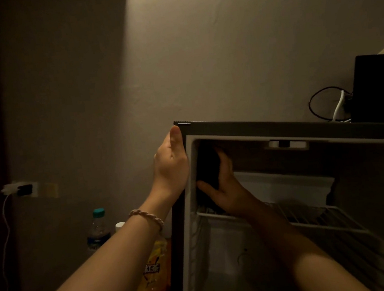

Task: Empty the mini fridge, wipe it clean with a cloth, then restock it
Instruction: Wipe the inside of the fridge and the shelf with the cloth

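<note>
The mini fridge stands open in dim light, its white interior bare above and below a wire shelf. My left hand grips the fridge's upper left outer corner, thumb up along the edge. My right hand reaches inside and presses a dark cloth flat against the upper left inner wall. A small white freezer flap sits at the back.
On the floor left of the fridge stand a clear water bottle with a teal cap, a white-capped bottle and an orange drink bottle. A charger and cable hang from a wall socket. A black box with cables sits on the fridge top.
</note>
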